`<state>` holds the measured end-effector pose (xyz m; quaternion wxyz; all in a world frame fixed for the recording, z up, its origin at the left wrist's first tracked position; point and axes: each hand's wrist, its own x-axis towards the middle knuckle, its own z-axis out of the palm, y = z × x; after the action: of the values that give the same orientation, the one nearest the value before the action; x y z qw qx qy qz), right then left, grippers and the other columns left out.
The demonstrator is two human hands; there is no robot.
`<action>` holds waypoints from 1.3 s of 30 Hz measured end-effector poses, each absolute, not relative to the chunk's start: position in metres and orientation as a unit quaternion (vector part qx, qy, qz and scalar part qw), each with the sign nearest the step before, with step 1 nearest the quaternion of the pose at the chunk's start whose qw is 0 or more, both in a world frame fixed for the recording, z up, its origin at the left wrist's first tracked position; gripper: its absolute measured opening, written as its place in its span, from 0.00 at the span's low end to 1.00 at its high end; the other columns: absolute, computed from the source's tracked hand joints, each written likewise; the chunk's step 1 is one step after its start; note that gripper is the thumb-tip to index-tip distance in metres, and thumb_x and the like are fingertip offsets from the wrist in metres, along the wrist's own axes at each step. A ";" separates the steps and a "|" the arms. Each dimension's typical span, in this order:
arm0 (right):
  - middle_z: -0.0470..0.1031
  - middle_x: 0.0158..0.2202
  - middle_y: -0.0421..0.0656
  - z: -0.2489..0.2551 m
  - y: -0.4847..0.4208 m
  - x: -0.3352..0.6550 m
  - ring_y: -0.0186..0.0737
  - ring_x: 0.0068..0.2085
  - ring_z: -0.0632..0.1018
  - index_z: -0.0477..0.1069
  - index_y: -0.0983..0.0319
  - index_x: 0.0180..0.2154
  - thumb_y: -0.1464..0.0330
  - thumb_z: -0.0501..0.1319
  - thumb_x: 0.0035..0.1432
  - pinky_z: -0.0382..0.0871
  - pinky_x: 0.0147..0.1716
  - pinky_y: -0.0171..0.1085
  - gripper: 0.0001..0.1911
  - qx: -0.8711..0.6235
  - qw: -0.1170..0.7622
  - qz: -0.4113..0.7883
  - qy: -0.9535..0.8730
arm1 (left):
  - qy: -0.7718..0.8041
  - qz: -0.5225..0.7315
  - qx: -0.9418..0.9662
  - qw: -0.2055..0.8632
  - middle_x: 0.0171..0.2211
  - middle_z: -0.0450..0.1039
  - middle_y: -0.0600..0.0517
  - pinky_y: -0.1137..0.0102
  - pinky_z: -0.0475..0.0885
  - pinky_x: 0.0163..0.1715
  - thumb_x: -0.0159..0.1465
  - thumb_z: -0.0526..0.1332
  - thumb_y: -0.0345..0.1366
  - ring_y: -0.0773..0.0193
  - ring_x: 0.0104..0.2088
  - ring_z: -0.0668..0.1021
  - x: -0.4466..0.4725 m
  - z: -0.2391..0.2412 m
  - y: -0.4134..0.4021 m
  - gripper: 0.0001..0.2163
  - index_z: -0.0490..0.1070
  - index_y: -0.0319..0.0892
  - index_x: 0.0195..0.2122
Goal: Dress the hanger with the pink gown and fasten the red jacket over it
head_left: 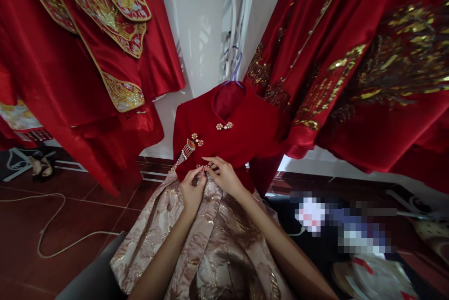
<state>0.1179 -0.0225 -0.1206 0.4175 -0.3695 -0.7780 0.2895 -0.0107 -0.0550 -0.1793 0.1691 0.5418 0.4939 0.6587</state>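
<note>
A red jacket (242, 145) with a notched collar hangs in front of me on a purple hanger (235, 73). Low on its front, at the hem, both my hands meet at a small beaded fastener (205, 167). My left hand (192, 191) pinches it from the left with thumb and forefinger. From the right, my right hand (224, 178) grips the same spot, its other fingers stretched over the red cloth. My fingertips partly cover the fastener. A flower-shaped clasp (224, 126) sits below the collar, and a pearl tassel brooch (189, 146) lies at the jacket's left side.
Pinkish brocade fabric (210, 230) with gold patterns spreads beneath my forearms. Embroidered red garments (115, 14) hang on the left, sequined ones (336, 70) on the right. A white cable (52, 225) loops over the tiled floor. A clear plastic-wrapped item (380, 276) lies at lower right.
</note>
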 end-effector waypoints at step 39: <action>0.78 0.32 0.43 -0.108 -0.020 0.133 0.35 0.34 0.78 0.73 0.62 0.39 0.67 0.62 0.54 0.72 0.34 0.33 0.10 -0.432 0.352 0.297 -0.775 | 0.521 0.639 0.552 0.122 0.35 0.73 0.49 0.71 0.71 0.32 0.59 0.61 0.40 0.65 0.34 0.75 -0.013 -0.172 -0.056 0.08 0.73 0.42 0.37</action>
<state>0.1326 -0.0201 -0.1082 0.3525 -0.4323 -0.7750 0.2970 -0.0131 -0.0555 -0.1724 0.1223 0.5523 0.5213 0.6390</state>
